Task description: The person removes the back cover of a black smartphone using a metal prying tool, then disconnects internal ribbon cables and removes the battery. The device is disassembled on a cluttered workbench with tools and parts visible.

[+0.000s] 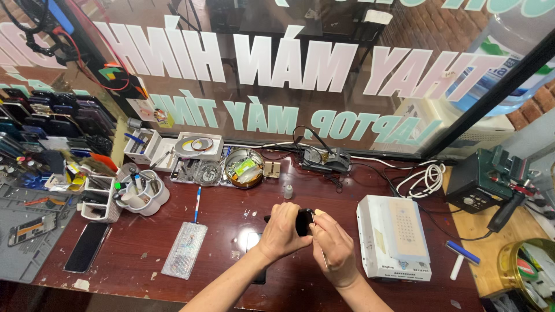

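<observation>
Two hands meet over the middle of the counter (347,179), gripping a small black device (304,222) between them. The left hand (284,232) wraps around its left side; the right hand (331,245) pinches its right edge, and a thin tool (322,259) seems to run down under the palm. Just right of the hands sits a white box (394,237). To the left lie a bubble-wrap pouch (185,249) and, nearer the left edge, a dark phone (87,247). A small bottle (288,191) stands behind the hands, toward the back edge.
</observation>
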